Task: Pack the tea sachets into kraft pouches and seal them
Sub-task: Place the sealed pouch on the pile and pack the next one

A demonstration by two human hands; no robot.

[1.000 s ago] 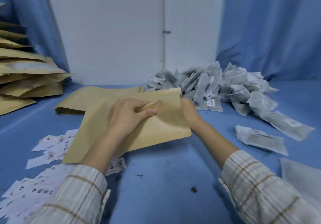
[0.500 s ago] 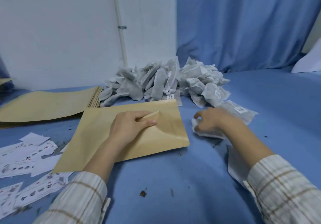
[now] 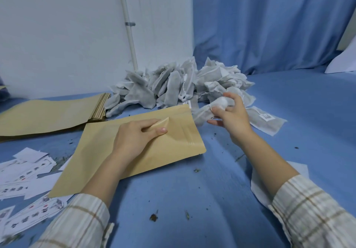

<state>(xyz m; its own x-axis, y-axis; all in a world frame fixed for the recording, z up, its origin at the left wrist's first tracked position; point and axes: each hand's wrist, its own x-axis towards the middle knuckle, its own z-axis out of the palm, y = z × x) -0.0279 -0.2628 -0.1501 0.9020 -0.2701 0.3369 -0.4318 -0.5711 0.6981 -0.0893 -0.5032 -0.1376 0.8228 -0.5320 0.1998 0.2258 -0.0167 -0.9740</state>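
Kraft paper is pinched between thumb and forefinger of the left hand point(image 3: 134, 138): the fingers curl round the lifted upper lip of the kraft pouch point(image 3: 134, 151), other fingers resting on the pouch face. Purpose, by judgement: holds the mouth open and pins the pouch flat to the blue table point(image 3: 192, 199) so it does not slide during loading.

Right hand point(image 3: 230, 116): thumb and first fingers grip one tea sachet point(image 3: 204, 114) at its bunched end; remaining fingers spread, loose. Sachet hangs off the table, free end pointing toward the pouch's top right corner, just beside it, not inside. Orientation suits lengthwise entry through the opening.

Supply layout, working outward:
- Sachet pile point(image 3: 177, 86) sits behind the pouch, near the right hand; short reach per pick.
- One flat sachet w/ label point(image 3: 267, 120) lies just right of the right hand.
- Stack of empty pouches point(image 3: 48, 114) lies left rear, near the left hand.
- Printed paper slips point(image 3: 25, 174) are scattered front left; purpose cannot be told.
- Loose tea crumbs point(image 3: 153, 217) dot the table.

Step in hand: insert sachet. Pouch not yet sealed. Risk: lip slips from the pinch and the mouth closes before entry.
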